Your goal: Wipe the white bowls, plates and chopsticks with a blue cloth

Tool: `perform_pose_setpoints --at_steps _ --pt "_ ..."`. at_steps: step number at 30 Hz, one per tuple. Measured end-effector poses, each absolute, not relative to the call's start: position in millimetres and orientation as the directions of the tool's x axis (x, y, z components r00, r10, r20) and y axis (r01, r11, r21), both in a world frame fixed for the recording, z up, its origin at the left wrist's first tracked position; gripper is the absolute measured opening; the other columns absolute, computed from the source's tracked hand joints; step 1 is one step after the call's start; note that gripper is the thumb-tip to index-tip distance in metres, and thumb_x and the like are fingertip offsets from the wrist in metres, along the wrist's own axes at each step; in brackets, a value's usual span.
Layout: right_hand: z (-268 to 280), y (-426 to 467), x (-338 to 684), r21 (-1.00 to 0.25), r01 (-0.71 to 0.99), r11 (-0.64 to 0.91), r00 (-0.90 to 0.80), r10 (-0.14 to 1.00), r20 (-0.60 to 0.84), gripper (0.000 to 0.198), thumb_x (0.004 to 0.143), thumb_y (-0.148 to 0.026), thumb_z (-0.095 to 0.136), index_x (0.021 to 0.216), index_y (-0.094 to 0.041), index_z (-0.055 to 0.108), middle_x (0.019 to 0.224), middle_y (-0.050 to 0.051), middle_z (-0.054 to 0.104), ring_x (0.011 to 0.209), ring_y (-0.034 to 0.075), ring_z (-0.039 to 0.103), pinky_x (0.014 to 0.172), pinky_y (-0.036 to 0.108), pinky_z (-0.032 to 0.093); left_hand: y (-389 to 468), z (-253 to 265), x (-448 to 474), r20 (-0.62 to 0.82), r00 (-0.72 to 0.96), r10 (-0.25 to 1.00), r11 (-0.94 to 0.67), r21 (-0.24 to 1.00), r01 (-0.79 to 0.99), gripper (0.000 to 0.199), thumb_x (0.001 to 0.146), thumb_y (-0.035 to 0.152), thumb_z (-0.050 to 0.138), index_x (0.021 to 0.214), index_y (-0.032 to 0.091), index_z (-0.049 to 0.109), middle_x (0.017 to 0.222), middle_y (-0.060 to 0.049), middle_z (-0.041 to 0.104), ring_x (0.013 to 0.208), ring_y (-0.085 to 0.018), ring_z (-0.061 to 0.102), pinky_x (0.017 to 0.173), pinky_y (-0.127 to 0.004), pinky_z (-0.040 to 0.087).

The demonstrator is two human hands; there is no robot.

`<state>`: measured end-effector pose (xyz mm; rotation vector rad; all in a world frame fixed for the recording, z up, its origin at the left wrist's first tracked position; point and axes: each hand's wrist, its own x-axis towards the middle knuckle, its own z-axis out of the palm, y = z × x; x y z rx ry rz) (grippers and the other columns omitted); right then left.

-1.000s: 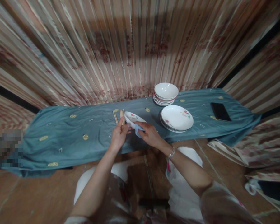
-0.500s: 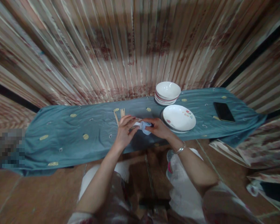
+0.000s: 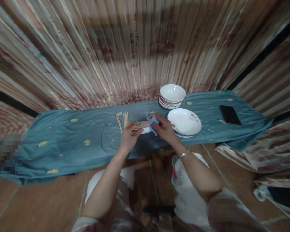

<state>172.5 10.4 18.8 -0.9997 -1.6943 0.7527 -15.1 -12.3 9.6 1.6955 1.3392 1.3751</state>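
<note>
Pinched in my left hand is the near end of a small white piece of tableware; its exact kind is too small to tell. A crumpled light blue cloth is gripped by my right hand, at the right end of the white piece. Just left of the white piece, several wooden chopsticks lie on the blue tablecloth. A stack of floral white plates is close by my right hand, and a stack of white bowls stands behind it.
A dark phone or tablet lies toward the table's right end. A patterned curtain hangs behind the table. Dark slanted poles run along both sides. The tiled floor shows below the table's front edge.
My right hand with the blue cloth has lifted and turned slightly upward, uncovering more of the white piece. My left fingers have closed into a tighter pinch on its end.
</note>
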Motion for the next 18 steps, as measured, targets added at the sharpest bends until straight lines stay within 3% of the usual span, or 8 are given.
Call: perform_pose_setpoints --at_steps 3,5,9,12,15,18 --pt "22 14 180 -0.852 0.289 0.437 0.021 0.887 0.462 0.037 0.089 -0.033 0.050 0.121 -0.019 0.063 0.102 0.005 0.071 0.090 0.021 0.065 0.083 0.033 0.051 -9 12 -13 0.288 -0.164 0.944 -0.248 0.942 0.227 0.005 0.067 0.020 0.074 0.064 0.020 0.071 0.065 0.001 0.063 0.063 -0.013 0.055 0.063 -0.024 0.041" --pt "27 10 182 -0.803 0.340 0.489 0.046 0.844 0.534 0.039 0.091 -0.033 0.047 0.126 -0.020 0.059 0.111 0.007 0.069 0.100 0.023 0.063 0.090 0.036 0.050 -7 15 -12 0.213 -0.243 0.946 -0.188 0.975 0.120 0.008 0.065 0.023 0.076 0.062 0.019 0.070 0.060 0.002 0.060 0.057 -0.011 0.049 0.057 -0.022 0.037" --pt "31 -7 167 -0.525 0.494 0.693 -0.210 0.681 0.701 0.045 0.094 -0.024 0.040 0.138 -0.020 0.047 0.142 0.011 0.050 0.134 0.023 0.043 0.111 0.043 0.034 -8 19 -7 0.041 -0.232 0.972 -0.088 0.977 -0.197 0.018 0.062 0.032 0.077 0.063 0.017 0.067 0.054 0.004 0.058 0.048 -0.008 0.044 0.049 -0.021 0.032" --pt "26 -17 148 -0.283 0.572 0.770 -0.465 0.589 0.661 0.048 0.092 -0.018 0.041 0.140 -0.017 0.045 0.149 0.011 0.042 0.143 0.023 0.028 0.116 0.045 0.026 -10 18 -2 -0.014 -0.192 0.981 -0.059 0.928 -0.369 0.018 0.063 0.031 0.077 0.064 0.017 0.066 0.054 0.004 0.058 0.047 -0.008 0.045 0.050 -0.020 0.034" --pt "20 -15 133 -0.171 0.666 0.726 -0.505 0.608 0.613 0.049 0.092 -0.021 0.045 0.141 -0.016 0.044 0.150 0.012 0.041 0.145 0.025 0.024 0.117 0.050 0.018 -11 16 -2 -0.056 -0.201 0.978 -0.040 0.895 -0.444 0.013 0.063 0.025 0.076 0.063 0.016 0.066 0.056 0.003 0.061 0.050 -0.007 0.049 0.053 -0.019 0.037" --pt "17 -7 127 -0.141 0.688 0.712 -0.515 0.615 0.598 0.049 0.093 -0.024 0.046 0.141 -0.019 0.044 0.150 0.011 0.041 0.144 0.024 0.025 0.117 0.050 0.015 -12 16 -5 -0.105 -0.212 0.972 -0.016 0.866 -0.499 0.012 0.059 0.022 0.077 0.062 0.016 0.066 0.058 0.003 0.064 0.051 -0.008 0.051 0.054 -0.019 0.039"
